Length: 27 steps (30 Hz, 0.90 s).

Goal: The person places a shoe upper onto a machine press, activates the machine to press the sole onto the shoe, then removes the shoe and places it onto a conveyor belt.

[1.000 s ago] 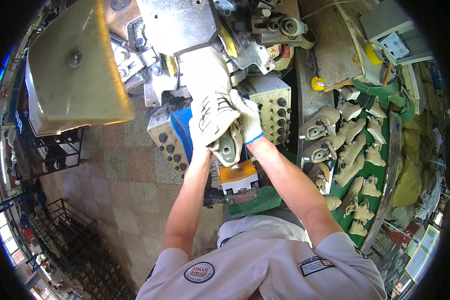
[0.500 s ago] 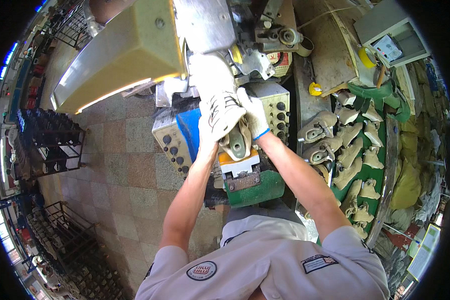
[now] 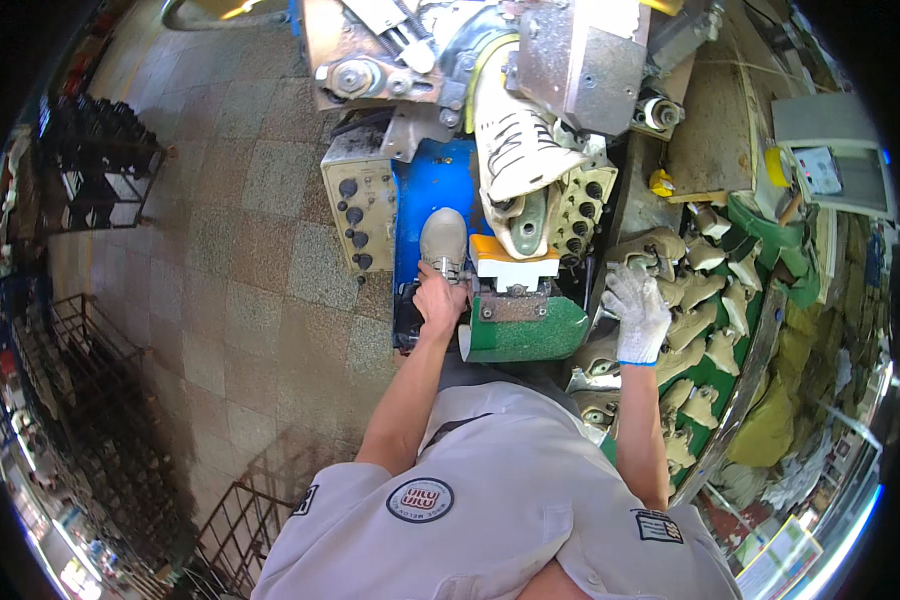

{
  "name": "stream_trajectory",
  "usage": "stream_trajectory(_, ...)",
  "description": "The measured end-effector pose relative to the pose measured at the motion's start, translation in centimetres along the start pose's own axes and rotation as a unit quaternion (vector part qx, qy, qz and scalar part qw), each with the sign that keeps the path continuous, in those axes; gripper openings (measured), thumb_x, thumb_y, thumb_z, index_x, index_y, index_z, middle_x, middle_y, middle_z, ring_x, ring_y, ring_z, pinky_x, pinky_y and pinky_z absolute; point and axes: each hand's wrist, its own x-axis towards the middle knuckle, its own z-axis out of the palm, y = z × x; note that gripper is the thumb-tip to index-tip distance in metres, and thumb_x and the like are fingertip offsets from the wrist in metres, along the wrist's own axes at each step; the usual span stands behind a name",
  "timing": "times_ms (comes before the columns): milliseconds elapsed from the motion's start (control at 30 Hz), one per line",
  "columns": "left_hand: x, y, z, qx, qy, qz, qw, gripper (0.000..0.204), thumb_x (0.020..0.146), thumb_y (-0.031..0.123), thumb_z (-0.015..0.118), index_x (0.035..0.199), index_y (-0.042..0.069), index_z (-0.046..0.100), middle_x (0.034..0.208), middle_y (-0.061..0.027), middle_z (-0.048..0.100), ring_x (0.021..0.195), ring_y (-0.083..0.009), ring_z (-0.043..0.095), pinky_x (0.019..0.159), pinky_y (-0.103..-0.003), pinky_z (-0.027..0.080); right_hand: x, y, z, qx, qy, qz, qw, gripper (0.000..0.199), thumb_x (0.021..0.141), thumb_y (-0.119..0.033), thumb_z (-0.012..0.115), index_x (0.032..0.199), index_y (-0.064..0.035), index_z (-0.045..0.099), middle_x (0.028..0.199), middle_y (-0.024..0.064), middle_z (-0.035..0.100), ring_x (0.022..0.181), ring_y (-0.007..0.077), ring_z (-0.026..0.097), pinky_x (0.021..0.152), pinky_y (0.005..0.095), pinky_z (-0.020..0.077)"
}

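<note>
Presumably free because the machine (image 3: 582, 75) supports a laced sneaker (image 3: 518, 142) right of its grip, the left hand (image 3: 438, 303) closes round a beige shoe (image 3: 444, 236), while the gloved right hand's (image 3: 638, 316) hold near uppers (image 3: 723, 351) is unclear.

The held shoe (image 3: 444, 234) looks matt, the glove (image 3: 642, 318) cloth, the plate (image 3: 602, 85) metal.

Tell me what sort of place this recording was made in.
Probably a shoe factory workshop: a pale shoe sits in a metal machine, the left hand holds a beige shoe, and many tan shoe pieces lie together on the right.
</note>
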Motion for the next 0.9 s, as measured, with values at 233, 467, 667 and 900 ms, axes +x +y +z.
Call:
stream_trajectory(233, -1.1, -1.2, -9.8, -0.088, -0.078, 0.091, 0.989, 0.059, 0.069, 0.029, 0.081, 0.116, -0.002, 0.065, 0.096, -0.0259, 0.072, 0.089, -0.0454, 0.069, 0.082, -0.049, 0.056, -0.2, -1.4, 3.5, -0.031, -0.074, 0.002, 0.997, 0.055, 0.103, -0.02, 0.054, 0.146, 0.0112, 0.038, 0.133, 0.031, 0.059, 0.109, 0.0395, 0.068, 0.088, 0.0441, 0.0599)
stream_trajectory(467, -8.2, 3.8, -31.0, -0.329, -0.145, 0.119, 0.926, 0.062, 0.057, 0.016, 0.088, 0.114, -0.003, 0.071, 0.097, -0.007, 0.075, 0.082, -0.0116, 0.065, 0.072, -0.026, 0.051, -5.3, -3.5, 9.6, 0.001, -0.233, 0.003, 0.972, 0.083, 0.09, -0.032, 0.076, 0.146, 0.0154, 0.036, 0.128, 0.0299, 0.061, 0.108, 0.0357, 0.069, 0.088, 0.0392, 0.0595)
stream_trajectory(667, -9.7, 11.0, -27.0, -0.561, -0.367, 0.207, 0.712, 0.066, 0.056, 0.03, 0.089, 0.105, -0.01, 0.069, 0.094, -0.0082, 0.073, 0.079, -0.0138, 0.065, 0.07, -0.024, 0.048, -5.6, -5.5, 16.5, 0.213, -0.414, 0.022, 0.885, 0.081, 0.097, -0.057, 0.058, 0.149, 0.0023, 0.044, 0.145, 0.0141, 0.055, 0.128, 0.022, 0.057, 0.111, 0.036, 0.042)
stream_trajectory(900, -16.0, 22.6, -17.7, -0.498, -0.206, 0.264, 0.8, 0.044, 0.1, 0.027, 0.064, 0.128, -0.007, 0.063, 0.118, -0.0142, 0.071, 0.105, -0.0231, 0.067, 0.096, -0.034, 0.05, -7.4, -11.8, 2.7, 0.102, -0.206, -0.05, 0.972, 0.067, 0.092, -0.026, 0.072, 0.146, 0.0055, 0.048, 0.129, 0.0096, 0.064, 0.111, 0.0134, 0.061, 0.098, 0.0273, 0.0486)
